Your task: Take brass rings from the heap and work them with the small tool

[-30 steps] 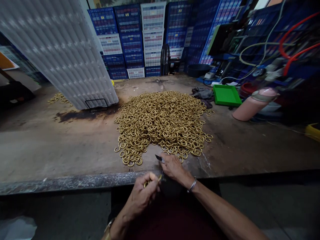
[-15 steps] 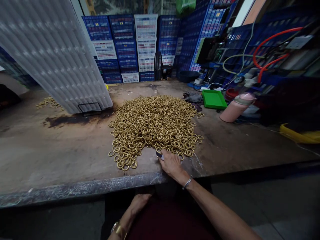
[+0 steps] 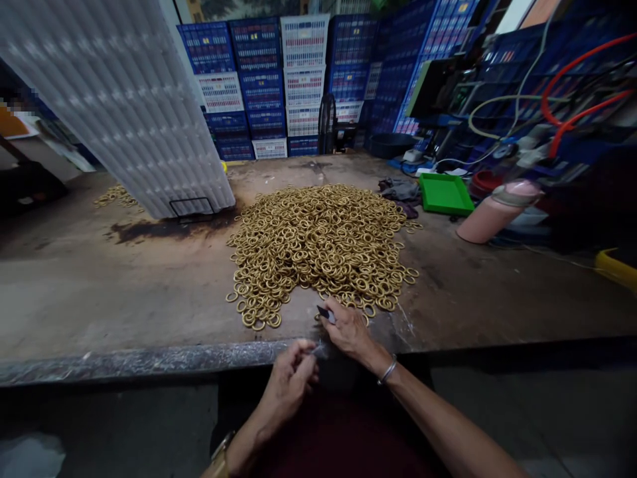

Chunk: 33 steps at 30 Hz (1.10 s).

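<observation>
Golden round rings (image 3: 323,232), flat dark blade (image 3: 324,312) in right hand (image 3: 351,333), scuffed tabletop (image 3: 124,299)

Head-worn view, forward and down
Looks across the workbench (image 3: 124,292) from its near side: left hand (image 3: 292,377) and right hand (image 3: 352,334) close, plastic crates (image 3: 263,89) far ahead.

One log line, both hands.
right hand: holds dark-tipped tool | left hand: curled, contents unclear | golden rings: heaped on table

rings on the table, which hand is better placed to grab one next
Likely the right hand: it is at the rings' near edge, though it holds a tool. The left hand is farther back, by the table edge.
</observation>
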### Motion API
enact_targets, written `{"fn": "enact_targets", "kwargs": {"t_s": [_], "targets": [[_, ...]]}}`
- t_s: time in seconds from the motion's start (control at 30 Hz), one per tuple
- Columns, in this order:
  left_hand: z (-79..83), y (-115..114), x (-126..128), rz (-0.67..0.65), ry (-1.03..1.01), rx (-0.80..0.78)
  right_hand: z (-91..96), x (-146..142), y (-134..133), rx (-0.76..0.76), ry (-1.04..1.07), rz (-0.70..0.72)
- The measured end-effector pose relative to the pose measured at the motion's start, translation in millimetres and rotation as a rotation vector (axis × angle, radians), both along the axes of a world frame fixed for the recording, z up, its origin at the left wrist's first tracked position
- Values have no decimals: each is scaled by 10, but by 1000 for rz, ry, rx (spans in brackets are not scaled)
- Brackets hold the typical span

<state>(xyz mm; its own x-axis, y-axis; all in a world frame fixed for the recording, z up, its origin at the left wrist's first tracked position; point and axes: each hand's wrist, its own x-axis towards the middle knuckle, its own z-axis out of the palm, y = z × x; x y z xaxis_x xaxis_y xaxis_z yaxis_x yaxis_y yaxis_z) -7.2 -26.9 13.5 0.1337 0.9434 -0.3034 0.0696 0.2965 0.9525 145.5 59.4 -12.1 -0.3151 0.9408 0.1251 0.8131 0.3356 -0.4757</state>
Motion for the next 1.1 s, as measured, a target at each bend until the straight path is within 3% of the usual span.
{"fn": "enact_targets", "kwargs": {"t_s": [0.07, 0.13, 0.37, 0.57, 0.8, 0.93, 1.1], "targets": [[7, 111, 29, 165, -10, 2, 17, -17, -45, -14, 93, 81], [-1, 214, 45, 220, -32, 12, 39, -47, -84, -45, 177, 125], [-61, 327, 42, 227, -55, 58, 74, -159, -93, -296, 503, 122], [-58, 293, 35, 221, -35, 116, 91, -201, -55, -437, 575, 77], [-135, 306, -49, 140, -358, -37, 79, -237, -27, -542, 672, 10], [-146, 316, -49, 198, -391, -38, 80, -211, -36, -424, 555, -47], [-153, 333, -44, 184, -265, 32, 47, -172, -125, -249, 325, 224]]}}
